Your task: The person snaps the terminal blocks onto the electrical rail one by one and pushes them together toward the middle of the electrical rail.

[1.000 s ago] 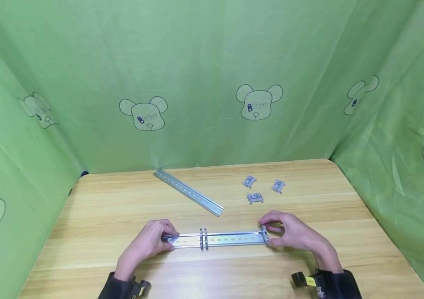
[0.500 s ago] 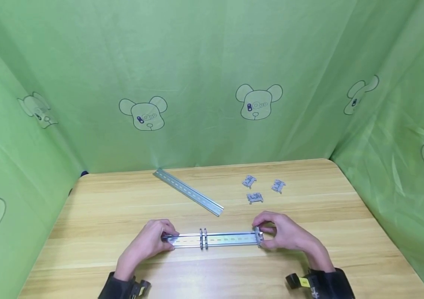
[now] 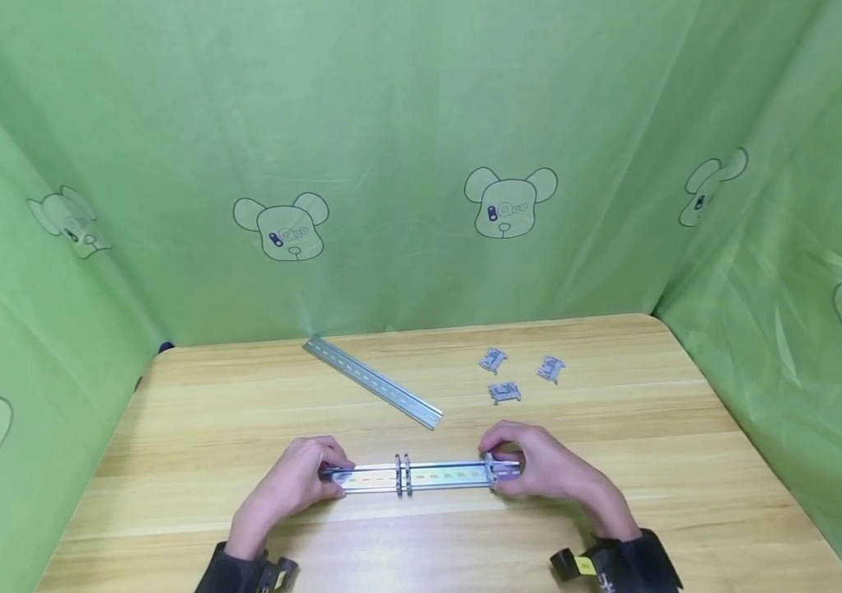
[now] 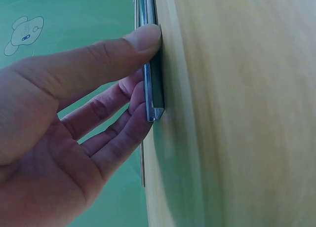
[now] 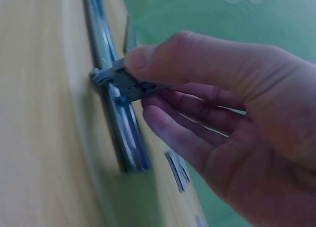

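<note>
A slotted metal DIN rail (image 3: 451,475) lies crosswise near the front of the table. My left hand (image 3: 295,478) grips its left end, thumb on the near edge and fingers on the far one. Two thin grey terminal blocks (image 3: 407,475) stand side by side across the rail near its middle. Toward the right end, my right hand (image 3: 550,468) pinches another grey terminal block (image 5: 129,83) between thumb and fingers. That block sits across the rail, and the rail's end sticks out past it in the right wrist view.
A second DIN rail (image 3: 372,381) lies slantwise farther back on the wooden table (image 3: 206,395). Three loose grey pieces lie at the back right, among them a terminal block (image 3: 504,392). Green cloth (image 3: 399,165) encloses the back and sides.
My right hand has moved left along the rail with the terminal block, from the right end inward, leaving the end bare behind it. The left hand stays on the left end.
</note>
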A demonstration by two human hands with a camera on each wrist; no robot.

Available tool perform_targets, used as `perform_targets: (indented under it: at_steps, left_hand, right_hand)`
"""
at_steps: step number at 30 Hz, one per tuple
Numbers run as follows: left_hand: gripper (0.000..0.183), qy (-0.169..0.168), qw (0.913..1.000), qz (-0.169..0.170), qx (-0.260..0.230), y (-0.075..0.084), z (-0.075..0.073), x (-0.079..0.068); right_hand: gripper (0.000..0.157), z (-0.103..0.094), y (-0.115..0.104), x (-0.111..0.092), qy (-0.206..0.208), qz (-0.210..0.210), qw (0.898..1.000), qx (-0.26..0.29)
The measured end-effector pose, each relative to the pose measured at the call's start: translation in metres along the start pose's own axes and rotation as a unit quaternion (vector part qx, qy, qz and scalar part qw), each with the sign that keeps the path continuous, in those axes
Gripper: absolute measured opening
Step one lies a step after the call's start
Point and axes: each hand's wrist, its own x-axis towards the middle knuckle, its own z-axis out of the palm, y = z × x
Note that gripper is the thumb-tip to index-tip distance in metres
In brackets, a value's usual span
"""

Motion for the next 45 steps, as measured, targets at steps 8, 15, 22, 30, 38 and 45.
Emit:
perform_targets:
  at_steps: [8, 15, 22, 30, 38, 45]
  left_hand:
    - [0.035, 0.003, 1.0, 0.002, 0.003, 0.0, 0.0, 0.0]
    - [0.034, 0.002, 1.0, 0.003, -0.003, 0.001, 0.0, 0.0]
    - [0.035, -0.001, 1.0, -0.006, -0.002, 0.0, 0.0, 0.0]
    - [0.034, 0.002, 1.0, -0.003, 0.003, -0.002, 0.001, 0.001]
    - [0.034, 0.001, 1.0, -0.005, -0.005, -0.002, 0.001, 0.001]
    - [0.034, 0.0, 1.0, -0.004, -0.003, -0.003, 0.001, 0.001]
  right_hand:
    - [0.05, 0.023, -0.011, 0.014, 0.02, -0.02, 0.999, -0.021]
    - [0.051, 0.041, -0.016, 0.025, 0.044, -0.041, 0.997, -0.046]
    - [0.052, 0.054, -0.02, 0.031, 0.061, -0.061, 0.995, -0.052]
    - [0.056, 0.065, -0.025, 0.038, 0.067, -0.063, 0.994, -0.053]
    - [0.057, 0.076, -0.03, 0.045, 0.065, -0.07, 0.993, -0.072]
    - [0.058, 0.08, -0.034, 0.048, 0.066, -0.074, 0.992, -0.073]
